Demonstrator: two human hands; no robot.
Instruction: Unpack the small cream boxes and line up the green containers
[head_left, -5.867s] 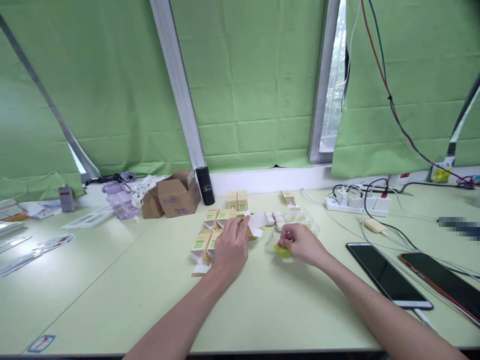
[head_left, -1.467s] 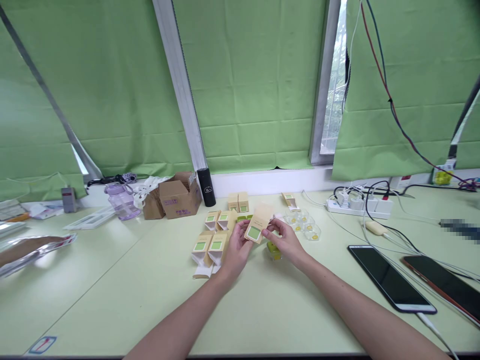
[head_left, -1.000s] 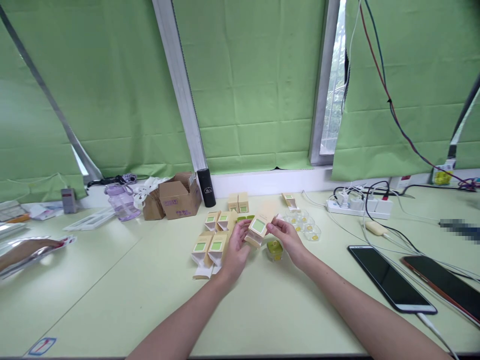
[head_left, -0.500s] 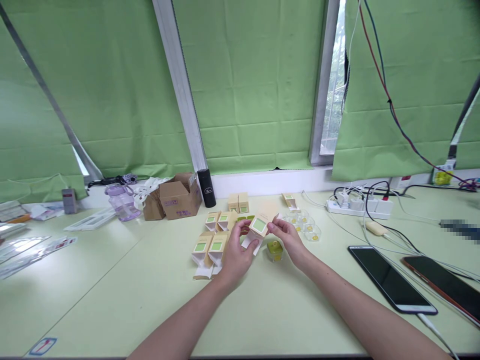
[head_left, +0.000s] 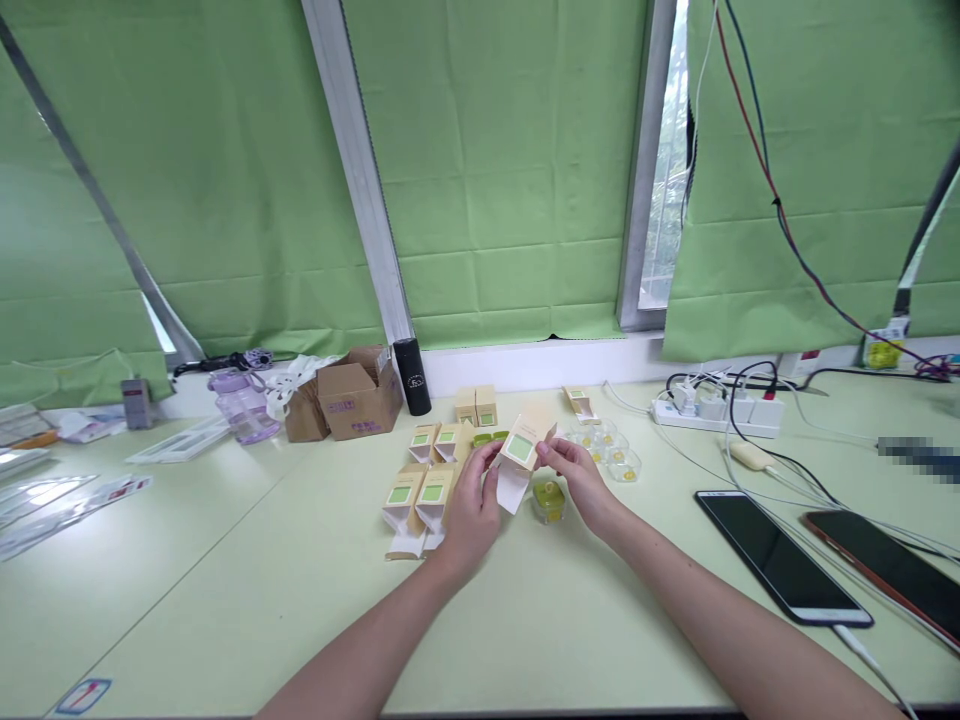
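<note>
Between my hands is a small beige carton (head_left: pixel 522 440) with a green panel, its white end flap hanging toward me. My left hand (head_left: pixel 475 500) is closed on the carton's left side. Thumb and fingers of my right hand (head_left: pixel 581 482) pinch its right edge. Just below, on the table, sits a small clear container with a green lid (head_left: pixel 550 500). Left of my left hand stand several similar cartons (head_left: pixel 420 490) with flaps open at the near end. Another green-lidded piece (head_left: pixel 487 437) shows partly behind the held carton.
Clear containers with yellow spots (head_left: pixel 616 455) are grouped behind my right hand. Two closed cartons (head_left: pixel 475 405) stand farther back, near a black bottle (head_left: pixel 412 376) and a cardboard box (head_left: pixel 360 395). Phones (head_left: pixel 780 555), cables and a power strip (head_left: pixel 720 412) occupy the right side.
The held carton has tipped so its white flap hangs lower and shows more. My left thumb has drawn back from the flap to the carton's side.
</note>
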